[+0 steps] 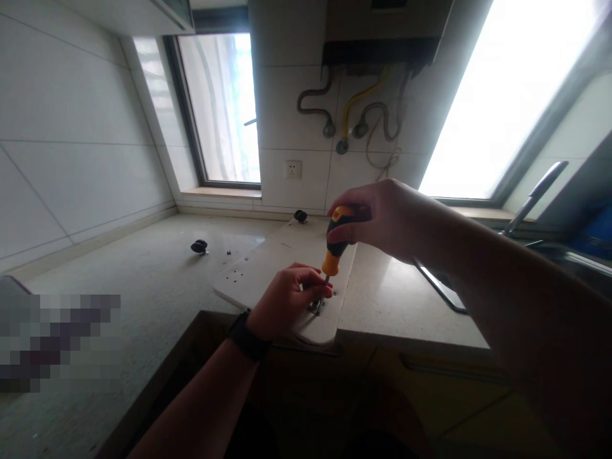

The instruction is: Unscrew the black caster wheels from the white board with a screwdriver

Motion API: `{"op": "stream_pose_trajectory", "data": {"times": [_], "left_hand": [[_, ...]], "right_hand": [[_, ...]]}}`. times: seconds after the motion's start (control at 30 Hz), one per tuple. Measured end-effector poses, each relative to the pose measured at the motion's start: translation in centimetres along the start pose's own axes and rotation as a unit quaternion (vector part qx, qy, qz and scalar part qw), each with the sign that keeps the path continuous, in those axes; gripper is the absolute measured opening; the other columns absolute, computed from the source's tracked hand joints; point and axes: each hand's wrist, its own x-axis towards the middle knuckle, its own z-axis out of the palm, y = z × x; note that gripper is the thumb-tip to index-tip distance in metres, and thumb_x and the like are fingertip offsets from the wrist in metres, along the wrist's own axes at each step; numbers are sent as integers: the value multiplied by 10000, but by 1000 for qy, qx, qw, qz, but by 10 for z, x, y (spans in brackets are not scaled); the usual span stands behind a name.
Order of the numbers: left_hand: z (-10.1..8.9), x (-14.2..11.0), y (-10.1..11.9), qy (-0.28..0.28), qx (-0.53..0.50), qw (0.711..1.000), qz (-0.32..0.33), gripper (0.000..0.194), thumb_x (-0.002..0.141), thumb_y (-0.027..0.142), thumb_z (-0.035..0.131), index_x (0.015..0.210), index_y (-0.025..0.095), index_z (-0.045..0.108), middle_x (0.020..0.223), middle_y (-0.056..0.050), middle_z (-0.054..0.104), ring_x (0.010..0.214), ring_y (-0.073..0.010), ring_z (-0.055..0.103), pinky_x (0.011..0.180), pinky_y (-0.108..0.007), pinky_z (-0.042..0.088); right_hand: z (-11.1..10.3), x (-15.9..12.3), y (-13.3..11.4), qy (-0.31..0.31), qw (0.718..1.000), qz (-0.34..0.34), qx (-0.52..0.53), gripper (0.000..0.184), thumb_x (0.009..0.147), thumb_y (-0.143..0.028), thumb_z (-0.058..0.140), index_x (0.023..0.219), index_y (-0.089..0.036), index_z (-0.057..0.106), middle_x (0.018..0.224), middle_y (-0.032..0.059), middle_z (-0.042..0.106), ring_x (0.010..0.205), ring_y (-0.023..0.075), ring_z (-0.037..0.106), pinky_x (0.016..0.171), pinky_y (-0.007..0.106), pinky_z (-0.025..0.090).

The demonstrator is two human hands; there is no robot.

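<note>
At the frame's center, the right hand [366, 217] grips an upright yellow-and-black screwdriver [335, 245] by its handle. The left hand [291, 293], below it, has its fingers closed around the shaft, near the tip. The tip meets small hardware at the near edge of a flat white board [277, 258] lying on the pale counter [382, 299]. A black caster [199, 247] stands left of the board.

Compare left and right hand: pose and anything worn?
Pose: the right hand wraps the handle of the screwdriver from above; the left hand has its fingers bunched beside the shaft.
Height: the left hand is low over the white board; the right hand is higher up.
Worn: the left hand has a black watch at its wrist; the right hand shows none.
Shared: both gloveless.
</note>
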Motion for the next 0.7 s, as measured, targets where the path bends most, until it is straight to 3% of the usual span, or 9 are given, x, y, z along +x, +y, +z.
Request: {"op": "stream_pose_trajectory", "data": {"times": [0.1, 0.2, 0.27, 0.37, 0.43, 0.57, 0.63, 0.7], "left_hand": [[0, 1, 1, 15, 19, 1000, -1, 194, 857, 370, 771, 847, 176, 772, 978, -70, 701, 931, -194, 663, 918, -365, 516], [0, 1, 0, 26, 36, 999, -5, 234, 849, 403, 775, 835, 171, 755, 940, -63, 681, 904, -193, 646, 881, -363, 518], [1, 0, -1, 29, 47, 998, -3, 248, 852, 415, 768, 823, 170, 744, 914, -60, 668, 891, -194, 640, 857, -362, 520], [2, 0, -4, 37, 53, 998, 2, 279, 843, 442, 772, 807, 170, 723, 922, -65, 654, 876, -192, 640, 823, -353, 527], [4, 0, -5, 44, 53, 998, -6, 303, 828, 461, 782, 809, 167, 708, 946, -67, 653, 858, -184, 641, 803, -345, 531], [4, -1, -5, 63, 66, 995, -27, 333, 801, 476, 804, 812, 164, 688, 896, -55, 675, 817, -181, 641, 784, -349, 530], [2, -2, -2, 64, 70, 995, -16, 315, 803, 465, 808, 848, 167, 717, 907, -60, 696, 856, -195, 653, 810, -359, 531], [-1, -3, 1, 31, 50, 998, 8, 261, 874, 421, 751, 994, 189, 761, 1058, -80, 725, 981, -209, 666, 891, -372, 528]], "right_hand": [[-5, -1, 2, -42, 998, -35, 44, 271, 705, -377, 849, 939, -266, 771, 756, -2, 719, 587, 156, 611, 496, 310, 433], [-5, -2, 3, -57, 992, -18, 107, 356, 744, -362, 818, 1074, -265, 727, 890, 28, 742, 629, 168, 634, 519, 324, 483], [0, -4, 1, -27, 994, 2, 105, 391, 724, -411, 836, 1055, -257, 698, 888, 31, 736, 604, 162, 618, 484, 314, 468], [8, -5, -2, 40, 998, -1, 41, 318, 671, -438, 873, 825, -228, 689, 690, 1, 674, 527, 141, 563, 433, 289, 403], [13, -4, -2, 63, 997, -1, 53, 310, 649, -415, 888, 810, -220, 710, 661, -7, 663, 546, 144, 591, 451, 287, 435], [19, -1, 4, 18, 969, 7, 245, 475, 639, -316, 895, 1058, -212, 698, 919, 31, 748, 809, 189, 720, 696, 333, 617], [20, 0, 8, -23, 945, -11, 325, 415, 689, -257, 853, 1064, -205, 684, 1035, 49, 749, 949, 204, 723, 833, 375, 629], [21, 1, 10, -45, 932, -34, 359, 351, 731, -204, 801, 1063, -217, 685, 1130, 50, 731, 1048, 206, 702, 911, 396, 614]]}}
